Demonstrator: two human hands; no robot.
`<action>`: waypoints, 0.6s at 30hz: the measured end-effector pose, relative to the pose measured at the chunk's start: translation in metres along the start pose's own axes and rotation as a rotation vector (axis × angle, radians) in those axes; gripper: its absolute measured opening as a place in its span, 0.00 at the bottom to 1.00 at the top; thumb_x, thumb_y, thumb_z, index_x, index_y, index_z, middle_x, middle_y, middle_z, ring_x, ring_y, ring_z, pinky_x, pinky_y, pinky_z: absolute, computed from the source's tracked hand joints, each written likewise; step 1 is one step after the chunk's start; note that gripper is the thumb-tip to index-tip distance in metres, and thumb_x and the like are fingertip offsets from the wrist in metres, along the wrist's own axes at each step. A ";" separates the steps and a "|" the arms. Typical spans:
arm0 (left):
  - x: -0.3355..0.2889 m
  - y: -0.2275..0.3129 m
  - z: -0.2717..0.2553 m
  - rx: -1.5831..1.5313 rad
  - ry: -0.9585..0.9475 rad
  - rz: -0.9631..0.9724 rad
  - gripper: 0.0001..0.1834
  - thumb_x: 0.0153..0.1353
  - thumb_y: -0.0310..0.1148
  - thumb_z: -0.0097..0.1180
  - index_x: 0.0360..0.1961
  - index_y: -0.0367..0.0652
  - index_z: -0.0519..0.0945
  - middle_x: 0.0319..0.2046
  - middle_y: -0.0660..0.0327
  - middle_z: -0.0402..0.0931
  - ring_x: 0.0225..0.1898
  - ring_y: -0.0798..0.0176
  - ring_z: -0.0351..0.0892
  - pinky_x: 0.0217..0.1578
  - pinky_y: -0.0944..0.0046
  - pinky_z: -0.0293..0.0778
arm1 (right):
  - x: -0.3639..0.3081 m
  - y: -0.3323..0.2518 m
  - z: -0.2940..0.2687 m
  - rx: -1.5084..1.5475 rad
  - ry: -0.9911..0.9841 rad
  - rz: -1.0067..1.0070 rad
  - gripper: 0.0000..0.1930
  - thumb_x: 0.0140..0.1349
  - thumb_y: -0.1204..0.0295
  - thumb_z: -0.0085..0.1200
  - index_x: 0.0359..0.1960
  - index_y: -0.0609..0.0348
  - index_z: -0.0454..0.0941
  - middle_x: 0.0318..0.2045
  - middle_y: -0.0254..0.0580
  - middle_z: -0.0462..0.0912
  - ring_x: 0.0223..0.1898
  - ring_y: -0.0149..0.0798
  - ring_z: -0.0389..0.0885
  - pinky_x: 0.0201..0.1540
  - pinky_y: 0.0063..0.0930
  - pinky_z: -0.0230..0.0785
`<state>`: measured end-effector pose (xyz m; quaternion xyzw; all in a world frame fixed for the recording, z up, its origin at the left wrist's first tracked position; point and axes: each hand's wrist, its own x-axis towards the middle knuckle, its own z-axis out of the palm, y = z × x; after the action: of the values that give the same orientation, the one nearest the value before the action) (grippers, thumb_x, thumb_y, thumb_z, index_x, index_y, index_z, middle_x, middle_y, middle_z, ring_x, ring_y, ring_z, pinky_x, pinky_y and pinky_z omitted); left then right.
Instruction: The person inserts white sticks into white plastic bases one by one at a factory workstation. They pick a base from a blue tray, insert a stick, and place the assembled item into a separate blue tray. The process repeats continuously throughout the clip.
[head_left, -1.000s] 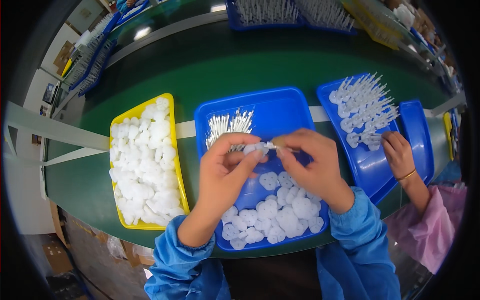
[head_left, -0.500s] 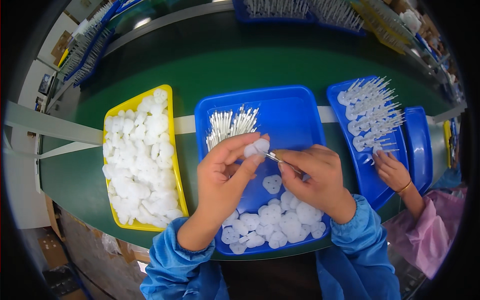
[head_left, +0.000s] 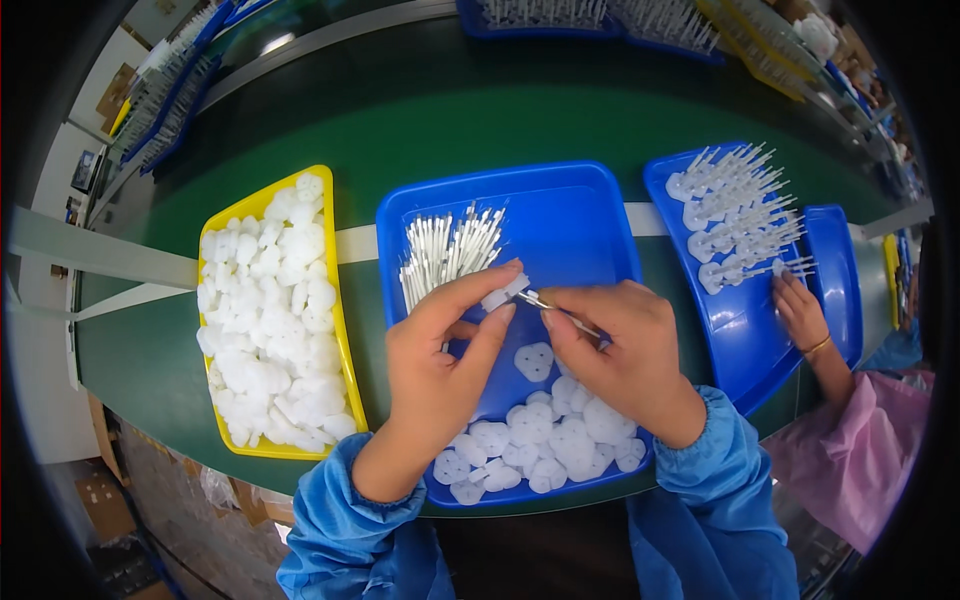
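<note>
Pinched in my left hand (head_left: 445, 350) is a white lobed plastic disc (head_left: 507, 292), turned nearly edge-on. My right hand (head_left: 620, 350) grips thin white rods (head_left: 575, 322), their tips meeting the disc; how many rods, I cannot tell. Both hands hover over a blue tray (head_left: 570, 210). In its far left part a bundle of white rods (head_left: 450, 250) leans together. At its near end lies a heap of lobed discs (head_left: 560, 440), and a single disc (head_left: 534, 362) rests apart from them, just below my hands.
A yellow tray (head_left: 345, 385) piled with white discs stands to the left. On the right, another blue tray (head_left: 735, 330) carries discs with upright rods, and a co-worker's hand (head_left: 800, 312) is at it. More rod-filled trays (head_left: 545, 15) line the far edge.
The disc in my left hand has tilted from facing me to nearly edge-on. Trays appear shifted slightly left and up. The co-worker's hand has moved a little up and right.
</note>
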<state>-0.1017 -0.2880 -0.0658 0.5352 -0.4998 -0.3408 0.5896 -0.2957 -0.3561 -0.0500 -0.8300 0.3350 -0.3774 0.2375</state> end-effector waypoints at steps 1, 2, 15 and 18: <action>-0.001 0.000 0.000 0.001 0.001 -0.005 0.21 0.70 0.17 0.69 0.62 0.41 0.90 0.57 0.55 0.92 0.50 0.68 0.92 0.41 0.71 0.87 | 0.000 0.002 0.002 0.024 0.026 -0.011 0.09 0.65 0.72 0.75 0.46 0.57 0.93 0.22 0.36 0.87 0.20 0.36 0.85 0.28 0.31 0.73; -0.001 0.001 0.000 0.003 0.001 -0.011 0.21 0.70 0.17 0.69 0.62 0.41 0.90 0.56 0.54 0.92 0.48 0.68 0.92 0.41 0.70 0.87 | 0.001 0.003 0.003 0.049 0.053 -0.022 0.08 0.66 0.72 0.75 0.45 0.57 0.93 0.22 0.37 0.87 0.20 0.35 0.85 0.28 0.31 0.72; -0.006 0.008 -0.004 0.315 -0.048 0.165 0.25 0.63 0.15 0.73 0.61 0.45 0.93 0.41 0.52 0.94 0.27 0.68 0.84 0.31 0.69 0.80 | 0.001 -0.009 -0.002 -0.277 0.065 -0.140 0.06 0.64 0.70 0.75 0.38 0.55 0.91 0.21 0.28 0.84 0.21 0.33 0.80 0.34 0.35 0.65; -0.008 0.010 -0.003 0.311 -0.036 0.109 0.25 0.63 0.16 0.74 0.61 0.45 0.93 0.41 0.52 0.94 0.27 0.69 0.84 0.30 0.69 0.80 | 0.001 -0.017 -0.001 -0.462 0.075 -0.205 0.07 0.63 0.70 0.76 0.39 0.53 0.90 0.23 0.27 0.86 0.23 0.33 0.81 0.37 0.36 0.63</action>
<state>-0.1023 -0.2779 -0.0577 0.5859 -0.5855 -0.2361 0.5082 -0.2901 -0.3457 -0.0380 -0.8774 0.3349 -0.3435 -0.0104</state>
